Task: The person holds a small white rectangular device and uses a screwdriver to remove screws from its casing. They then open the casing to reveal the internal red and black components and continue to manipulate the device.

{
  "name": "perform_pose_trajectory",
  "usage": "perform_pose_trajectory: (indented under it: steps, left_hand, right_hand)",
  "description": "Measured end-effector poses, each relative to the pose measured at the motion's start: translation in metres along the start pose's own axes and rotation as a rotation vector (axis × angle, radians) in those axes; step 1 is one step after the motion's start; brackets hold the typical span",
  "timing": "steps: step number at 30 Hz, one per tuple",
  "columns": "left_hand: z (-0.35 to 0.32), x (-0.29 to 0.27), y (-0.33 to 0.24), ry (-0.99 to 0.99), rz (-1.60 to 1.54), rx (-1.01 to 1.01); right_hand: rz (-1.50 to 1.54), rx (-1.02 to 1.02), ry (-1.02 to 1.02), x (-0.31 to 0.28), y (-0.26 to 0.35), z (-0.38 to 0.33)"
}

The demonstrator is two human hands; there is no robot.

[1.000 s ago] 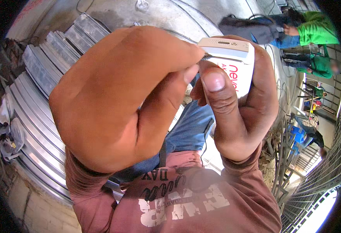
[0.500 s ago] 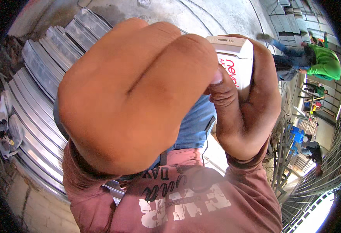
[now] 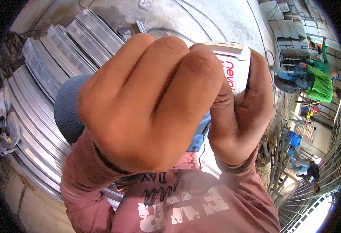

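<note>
My left hand (image 3: 147,105) fills the middle of the view very close to the camera, fingers curled, knuckles toward me. Its fingertips reach the top of a small white box with red print (image 3: 234,68). My right hand (image 3: 242,116) wraps around the box from the right and below, thumb along its front. Most of the box is hidden behind both hands. Below are my dusty pink sleeves and printed shirt (image 3: 186,206), with blue trousers behind the hands.
Long grey metal profiles (image 3: 42,89) lie stacked on the concrete floor at left. A white bag (image 3: 3,128) sits at the far left. People in green and blue clothes (image 3: 314,81) work at the right, near metal frames (image 3: 283,155).
My left hand has come closer to the camera and turned, now covering more of the white box. The right hand keeps its hold.
</note>
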State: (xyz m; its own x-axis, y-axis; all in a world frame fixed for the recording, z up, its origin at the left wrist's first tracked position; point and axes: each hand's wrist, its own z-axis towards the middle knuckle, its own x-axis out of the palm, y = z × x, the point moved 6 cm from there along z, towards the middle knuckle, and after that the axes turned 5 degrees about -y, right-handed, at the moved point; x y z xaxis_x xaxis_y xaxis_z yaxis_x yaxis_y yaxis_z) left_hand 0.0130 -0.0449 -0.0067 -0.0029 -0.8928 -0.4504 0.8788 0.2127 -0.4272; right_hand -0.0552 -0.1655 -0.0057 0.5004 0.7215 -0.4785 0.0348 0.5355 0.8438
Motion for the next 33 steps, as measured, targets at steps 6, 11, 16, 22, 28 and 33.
perform_pose_trajectory:
  steps: [6, 11, 16, 22, 28, 33]
  left_hand:
    - [0.004, -0.002, -0.004, -0.003, -0.01, -0.018]
    - [0.003, -0.003, -0.004, 0.026, -0.012, -0.042]
    - [0.005, -0.005, -0.008, 0.006, -0.025, -0.006]
    - [0.007, -0.009, -0.01, 0.013, -0.062, -0.011]
    - [0.011, -0.016, -0.005, 0.012, -0.288, -0.058]
    - [0.014, -0.022, 0.004, -0.049, -0.402, -0.15]
  right_hand:
    - [0.157, 0.047, -0.038, 0.003, 0.0, -0.002]
    - [0.225, 0.058, -0.035, 0.006, -0.002, -0.003]
    - [0.152, 0.026, -0.051, 0.002, 0.001, -0.003]
    - [0.323, 0.105, -0.077, 0.007, -0.003, -0.009]
    - [0.557, 0.276, -0.087, 0.012, -0.006, -0.015]
    - [0.604, 0.444, 0.008, 0.012, -0.005, -0.014]
